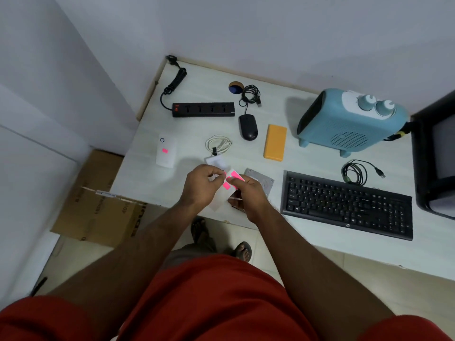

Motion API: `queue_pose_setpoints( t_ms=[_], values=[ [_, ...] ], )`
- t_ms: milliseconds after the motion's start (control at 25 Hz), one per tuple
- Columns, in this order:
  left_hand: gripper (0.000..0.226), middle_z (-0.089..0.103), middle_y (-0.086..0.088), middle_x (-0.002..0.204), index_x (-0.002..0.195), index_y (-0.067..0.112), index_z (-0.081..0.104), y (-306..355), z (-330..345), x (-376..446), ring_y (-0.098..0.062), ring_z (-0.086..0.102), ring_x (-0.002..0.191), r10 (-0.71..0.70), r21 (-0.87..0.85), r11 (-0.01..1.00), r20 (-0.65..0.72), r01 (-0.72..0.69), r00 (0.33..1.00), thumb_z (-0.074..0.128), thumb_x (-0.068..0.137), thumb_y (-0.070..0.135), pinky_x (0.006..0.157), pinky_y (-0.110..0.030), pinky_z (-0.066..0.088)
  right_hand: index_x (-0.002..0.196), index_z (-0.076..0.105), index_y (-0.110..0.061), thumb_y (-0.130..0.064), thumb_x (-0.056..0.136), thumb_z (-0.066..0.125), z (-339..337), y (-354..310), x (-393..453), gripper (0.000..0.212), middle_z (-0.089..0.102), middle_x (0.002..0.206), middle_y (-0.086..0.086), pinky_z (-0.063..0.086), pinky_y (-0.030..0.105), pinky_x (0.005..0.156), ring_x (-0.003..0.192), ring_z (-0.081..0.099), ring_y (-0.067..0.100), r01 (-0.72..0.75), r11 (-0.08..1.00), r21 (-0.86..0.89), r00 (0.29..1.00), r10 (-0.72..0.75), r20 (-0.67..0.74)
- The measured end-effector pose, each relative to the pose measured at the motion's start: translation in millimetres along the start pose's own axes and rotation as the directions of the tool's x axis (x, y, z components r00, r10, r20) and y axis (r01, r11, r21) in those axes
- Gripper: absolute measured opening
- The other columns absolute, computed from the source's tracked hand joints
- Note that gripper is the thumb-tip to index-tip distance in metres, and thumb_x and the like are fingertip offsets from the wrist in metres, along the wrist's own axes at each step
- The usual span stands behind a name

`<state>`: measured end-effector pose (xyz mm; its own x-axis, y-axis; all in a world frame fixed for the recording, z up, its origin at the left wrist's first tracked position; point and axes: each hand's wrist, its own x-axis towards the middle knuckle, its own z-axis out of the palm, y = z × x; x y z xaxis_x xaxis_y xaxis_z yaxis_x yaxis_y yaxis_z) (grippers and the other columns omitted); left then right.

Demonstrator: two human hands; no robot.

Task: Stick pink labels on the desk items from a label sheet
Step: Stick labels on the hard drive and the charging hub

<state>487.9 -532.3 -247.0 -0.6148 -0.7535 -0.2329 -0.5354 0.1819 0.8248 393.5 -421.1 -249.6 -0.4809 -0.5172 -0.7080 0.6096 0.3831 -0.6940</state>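
Note:
Over the desk's near edge I hold a white label sheet (232, 182) with several pink labels on it. My right hand (248, 196) grips the sheet from below. My left hand (202, 187) pinches at the sheet's upper left corner with thumb and forefinger, where a pink label edge shows. A white box (166, 151) at the left of the desk carries one pink label. The other desk items show no pink label: a black power strip (203, 109), a black mouse (248, 126), an orange power bank (275, 142) and a black keyboard (349, 205).
A blue heater (349, 121) stands at the back right, a black monitor (435, 153) at the right edge. A white coiled cable (218, 143), a metal drive (264, 182) and black cables (357, 171) lie on the white desk (147, 178). A cardboard box (98, 203) sits on the floor, left.

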Motion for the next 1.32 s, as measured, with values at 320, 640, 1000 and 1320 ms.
queue_pose_setpoints(
  t_ms=[320, 640, 1000, 1320],
  values=[
    [0.014, 0.074, 0.004, 0.094, 0.096, 0.012, 0.077, -10, -8, 35, -0.011, 0.066, 0.092, 0.053, 0.015, 0.998, 0.143, -0.056, 0.988, 0.071, 0.085, 0.020, 0.084, -0.025, 0.049, 0.089, 0.072, -0.015, -0.020, 0.091, 0.068, 18, -10, 25, 0.008, 0.064, 0.064, -0.003, 0.052, 0.033, 0.067, 0.065, 0.060, 0.017, -0.034, 0.999, -0.005, 0.995, 0.034, -0.094],
    [0.014, 0.075, -0.007, 0.102, 0.087, 0.011, 0.078, -11, 3, 54, -0.020, 0.069, 0.091, 0.010, -0.013, 1.000, 0.230, -0.007, 0.973, 0.067, 0.085, 0.018, 0.085, -0.038, 0.056, 0.088, 0.069, -0.012, -0.016, 0.092, 0.064, 9, -14, 38, 0.008, 0.066, 0.081, 0.009, 0.059, 0.043, 0.078, 0.080, 0.064, 0.025, -0.024, 1.000, 0.011, 0.993, 0.026, -0.117],
    [0.011, 0.073, 0.001, 0.080, 0.087, 0.011, 0.076, 13, 31, 61, -0.014, 0.068, 0.077, -0.083, -0.049, 0.994, 0.179, 0.093, 0.980, 0.070, 0.084, 0.019, 0.074, -0.032, 0.057, 0.088, 0.067, -0.010, -0.014, 0.095, 0.058, -24, -35, 53, 0.012, 0.067, 0.081, 0.007, 0.058, 0.029, 0.063, 0.073, 0.068, 0.019, 0.001, 0.997, -0.076, 1.000, -0.004, -0.028],
    [0.009, 0.072, -0.002, 0.082, 0.086, 0.010, 0.074, 26, 43, 61, -0.015, 0.066, 0.078, -0.068, -0.022, 0.997, 0.128, 0.071, 0.990, 0.070, 0.083, 0.017, 0.073, -0.026, 0.053, 0.089, 0.069, -0.011, -0.013, 0.093, 0.059, -39, -41, 62, 0.011, 0.068, 0.086, 0.010, 0.060, 0.035, 0.070, 0.076, 0.069, 0.021, 0.016, 0.990, -0.142, 1.000, -0.016, -0.002]
  ],
)
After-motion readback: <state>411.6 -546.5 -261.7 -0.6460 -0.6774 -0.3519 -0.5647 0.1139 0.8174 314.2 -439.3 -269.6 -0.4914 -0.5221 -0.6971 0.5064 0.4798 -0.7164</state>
